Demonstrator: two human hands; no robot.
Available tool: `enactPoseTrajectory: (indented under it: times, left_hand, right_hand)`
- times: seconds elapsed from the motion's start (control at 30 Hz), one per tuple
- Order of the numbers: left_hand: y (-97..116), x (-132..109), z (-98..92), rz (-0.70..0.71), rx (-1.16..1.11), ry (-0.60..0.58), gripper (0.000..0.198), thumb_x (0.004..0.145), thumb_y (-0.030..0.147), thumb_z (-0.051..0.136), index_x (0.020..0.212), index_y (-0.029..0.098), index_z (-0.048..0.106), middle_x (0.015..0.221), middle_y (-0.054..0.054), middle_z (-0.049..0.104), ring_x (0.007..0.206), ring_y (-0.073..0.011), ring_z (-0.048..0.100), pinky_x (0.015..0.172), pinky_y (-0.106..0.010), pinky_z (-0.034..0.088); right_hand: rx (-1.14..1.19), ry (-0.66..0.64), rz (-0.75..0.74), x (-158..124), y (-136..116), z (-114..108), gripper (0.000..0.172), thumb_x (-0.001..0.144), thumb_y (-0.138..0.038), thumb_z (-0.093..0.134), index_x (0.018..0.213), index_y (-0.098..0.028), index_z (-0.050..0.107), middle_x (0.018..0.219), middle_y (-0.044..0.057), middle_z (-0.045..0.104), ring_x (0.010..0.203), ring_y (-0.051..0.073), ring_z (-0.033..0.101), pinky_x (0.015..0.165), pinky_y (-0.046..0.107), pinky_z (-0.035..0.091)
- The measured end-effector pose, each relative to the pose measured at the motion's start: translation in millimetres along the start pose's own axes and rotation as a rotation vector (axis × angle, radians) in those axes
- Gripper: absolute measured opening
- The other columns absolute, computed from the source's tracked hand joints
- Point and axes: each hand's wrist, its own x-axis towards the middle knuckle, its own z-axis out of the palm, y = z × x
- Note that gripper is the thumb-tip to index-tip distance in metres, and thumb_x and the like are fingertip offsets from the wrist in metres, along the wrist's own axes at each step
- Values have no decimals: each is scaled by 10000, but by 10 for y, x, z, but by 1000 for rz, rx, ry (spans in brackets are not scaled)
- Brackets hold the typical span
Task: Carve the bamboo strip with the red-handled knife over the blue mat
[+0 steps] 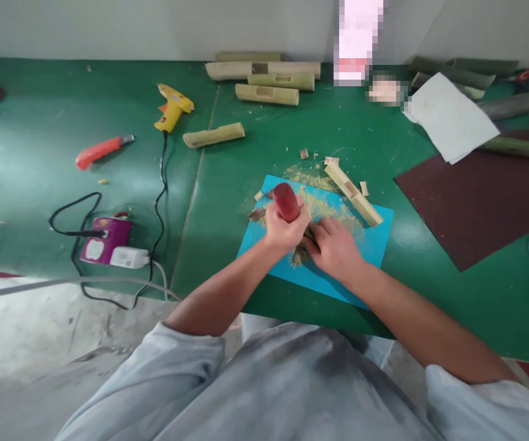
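My left hand (285,229) is wrapped round the thick red handle of a tool (286,201); its working end is hidden below the fist. Close beside it, my right hand (336,248) has its fingers curled onto a dark, rough bamboo piece (300,254), mostly covered by both hands. Under them lies a blue sheet (377,248) strewn with yellowish sawdust (312,179). A pale bamboo length with a cut notch (353,195) rests slantwise across the sheet's far right edge. Small chips lie around it.
Several bamboo pieces (266,94) lie at the back of the green table (218,208). To the left are a yellow glue gun (172,109), a red-handled cutter (101,152) and a purple power strip (108,236) with cords. White paper (452,119) overlaps a brown sheet (466,208) at right.
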Motion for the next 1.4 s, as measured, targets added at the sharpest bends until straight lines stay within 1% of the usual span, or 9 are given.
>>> enactPoseTrajectory:
  times: [0.13, 0.3, 0.43, 0.73, 0.93, 1.03, 1.2, 1.3, 1.4]
  left_hand:
    - [-63, -3, 4, -90, -57, 158, 411, 847, 386, 681, 548, 216, 455, 536, 26, 449, 505, -113, 430, 500, -289, 398]
    - [-81, 34, -29, -49, -63, 26, 392, 883, 427, 690, 572, 218, 577, 566, -2, 562, 529, -136, 520, 548, -314, 464]
    - [-49, 31, -34, -1, -49, 47, 395, 894, 405, 690, 566, 222, 569, 560, -4, 562, 544, -146, 537, 563, -325, 469]
    - [-3, 42, -11, -37, -47, 62, 449, 888, 499, 697, 562, 223, 559, 554, -6, 556, 529, -142, 527, 542, -324, 472]
    - [38, 56, -15, -36, -49, 44, 388, 869, 397, 692, 557, 216, 549, 556, -11, 555, 555, -143, 531, 537, -308, 465]
    - [59, 72, -29, -24, -38, 16, 395, 873, 353, 682, 547, 215, 506, 552, -5, 526, 555, -141, 513, 539, -306, 442]
    - [53, 75, -40, 58, -30, -122, 453, 847, 306, 696, 527, 208, 390, 545, 12, 447, 520, -121, 424, 525, -311, 355]
    - [26, 58, -24, 17, -64, -44, 462, 813, 282, 697, 508, 207, 358, 502, 33, 380, 488, -100, 353, 502, -298, 332]
    - [-12, 43, -4, -31, -114, 69, 450, 849, 324, 687, 510, 207, 415, 501, 29, 418, 485, -105, 391, 494, -291, 355]
  right_hand:
    - [-4, 18, 16, -4, 9, 7, 292, 1024, -383, 536, 922, -164, 699, 900, 119, 652, 892, 262, 584, 799, 411, 474]
    - [-8, 14, 15, -8, 20, 16, 288, 1022, -382, 535, 927, -158, 690, 910, 121, 654, 895, 261, 585, 797, 409, 476]
    - [-4, 16, 25, -7, 32, 21, 287, 1022, -393, 531, 914, -171, 677, 904, 115, 650, 891, 260, 582, 801, 409, 476]
    - [46, 9, 39, 1, 36, 16, 234, 997, -376, 567, 917, -183, 673, 906, 108, 643, 907, 269, 584, 797, 423, 475]
    - [4, 20, 20, -1, 43, 19, 234, 1000, -375, 569, 898, -187, 664, 893, 97, 648, 881, 247, 582, 783, 397, 479]
    - [-10, 26, 10, 0, 44, 20, 251, 1002, -381, 569, 903, -174, 671, 893, 104, 652, 880, 249, 587, 779, 395, 482]
    - [20, 9, 9, 14, 38, -6, 281, 1023, -385, 534, 913, -177, 688, 897, 101, 649, 882, 243, 583, 785, 391, 476]
    - [31, -3, 25, 25, 45, -15, 291, 1018, -386, 543, 926, -161, 703, 900, 110, 649, 899, 251, 587, 799, 400, 479]
    - [22, 8, 30, 27, 56, -9, 282, 1006, -385, 564, 921, -154, 703, 898, 112, 651, 902, 253, 594, 811, 404, 487]
